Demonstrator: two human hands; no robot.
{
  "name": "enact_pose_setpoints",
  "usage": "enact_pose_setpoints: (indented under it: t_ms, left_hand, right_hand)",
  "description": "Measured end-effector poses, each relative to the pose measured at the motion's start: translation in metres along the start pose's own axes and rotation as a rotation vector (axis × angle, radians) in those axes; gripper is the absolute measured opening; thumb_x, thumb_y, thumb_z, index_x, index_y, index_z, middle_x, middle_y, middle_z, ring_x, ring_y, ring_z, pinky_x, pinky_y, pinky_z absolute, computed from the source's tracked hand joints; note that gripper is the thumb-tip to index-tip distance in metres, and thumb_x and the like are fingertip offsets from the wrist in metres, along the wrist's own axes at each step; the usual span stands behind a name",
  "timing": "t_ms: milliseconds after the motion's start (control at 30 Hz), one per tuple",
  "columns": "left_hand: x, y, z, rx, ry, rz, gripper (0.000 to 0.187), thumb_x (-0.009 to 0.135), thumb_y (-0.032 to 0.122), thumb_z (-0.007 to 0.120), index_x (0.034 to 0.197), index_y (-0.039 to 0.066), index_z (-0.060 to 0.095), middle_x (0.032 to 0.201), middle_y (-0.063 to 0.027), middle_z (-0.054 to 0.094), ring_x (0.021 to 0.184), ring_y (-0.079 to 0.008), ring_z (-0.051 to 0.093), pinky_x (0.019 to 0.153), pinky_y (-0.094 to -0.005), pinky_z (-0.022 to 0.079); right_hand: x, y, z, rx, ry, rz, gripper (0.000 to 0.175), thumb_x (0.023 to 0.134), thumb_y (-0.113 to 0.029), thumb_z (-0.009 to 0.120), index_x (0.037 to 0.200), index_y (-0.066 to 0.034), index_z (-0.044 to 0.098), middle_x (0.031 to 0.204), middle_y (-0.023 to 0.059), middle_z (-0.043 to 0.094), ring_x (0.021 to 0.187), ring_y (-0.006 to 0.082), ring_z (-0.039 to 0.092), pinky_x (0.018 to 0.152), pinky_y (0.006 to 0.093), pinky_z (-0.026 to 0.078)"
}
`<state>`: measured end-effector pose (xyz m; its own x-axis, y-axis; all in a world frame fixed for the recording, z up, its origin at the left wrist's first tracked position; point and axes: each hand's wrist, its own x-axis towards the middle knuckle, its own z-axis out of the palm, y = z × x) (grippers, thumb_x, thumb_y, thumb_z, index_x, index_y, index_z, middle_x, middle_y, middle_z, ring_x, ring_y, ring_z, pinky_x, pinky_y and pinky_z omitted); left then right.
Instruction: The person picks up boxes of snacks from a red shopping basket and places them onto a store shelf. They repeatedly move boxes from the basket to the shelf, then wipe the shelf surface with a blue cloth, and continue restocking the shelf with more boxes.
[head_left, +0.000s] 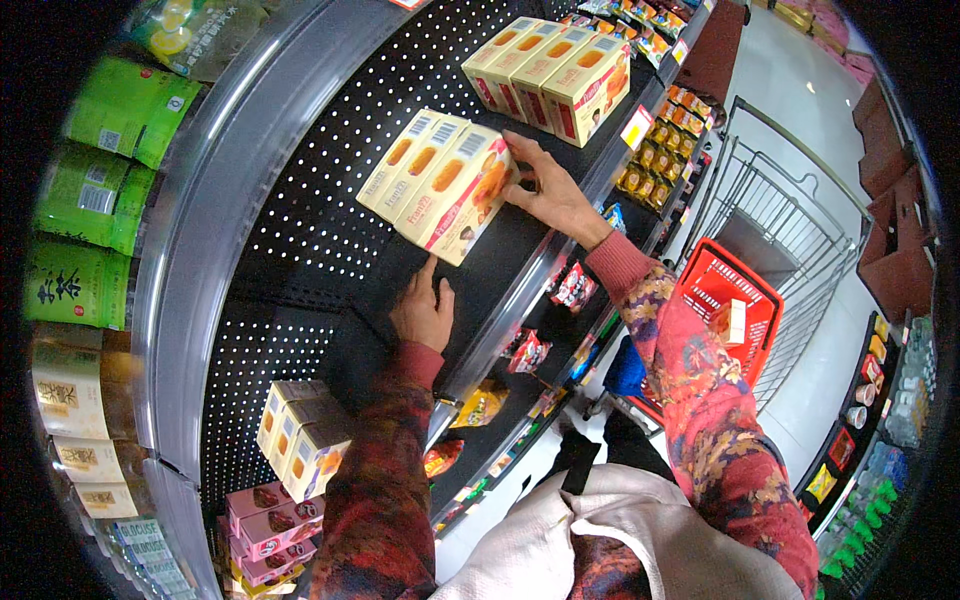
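Observation:
Three cream cardboard snack boxes stand side by side on a black metal shelf. My right hand is at their right end, with thumb and fingers spread against the front box's edge. Below the boxes, my left hand has its index fingertip at the lower corner of the front box, and the other fingers are loosely bent. Whether either hand bears any weight cannot be told. A second row of like cream boxes stands farther along the same shelf, up and to the right.
At lower left stand more cream boxes and stacked pink boxes. Green pouches line the upper shelf. A shelf edge runs before me. Behind my right arm, a red basket holding a box sits at a wire shopping cart.

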<state>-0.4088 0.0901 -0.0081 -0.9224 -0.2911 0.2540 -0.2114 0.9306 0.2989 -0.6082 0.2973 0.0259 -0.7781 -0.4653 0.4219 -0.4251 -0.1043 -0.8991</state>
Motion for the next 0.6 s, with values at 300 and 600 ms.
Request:
enact_pose_setpoints:
  t_ms: [300,600]
  left_hand:
    - [-0.002,-0.004,0.008,0.053,0.055,-0.044,0.034,0.096,0.026,0.058,0.124,0.006,0.057,0.105,-0.023,0.069,0.092,-0.0439,0.067,0.078,-0.0552,0.052]
    - [-0.002,-0.011,0.012,-0.035,0.169,0.151,0.034,0.097,0.018,0.058,0.131,0.013,0.059,0.089,-0.0147,0.071,0.076,-0.0325,0.07,0.068,-0.045,0.053]
  right_hand:
    - [-0.029,-0.018,-0.009,-0.322,-0.021,-0.223,0.063,0.064,-0.037,0.091,0.113,-0.0046,0.069,0.098,0.014,0.066,0.093,0.0331,0.06,0.094,0.0404,0.043]
    - [-0.117,-0.072,-0.053,0.405,0.328,0.043,0.062,0.077,-0.022,0.09,0.126,-0.0041,0.055,0.113,0.0019,0.062,0.106,0.0111,0.057,0.093,0.0307,0.049]
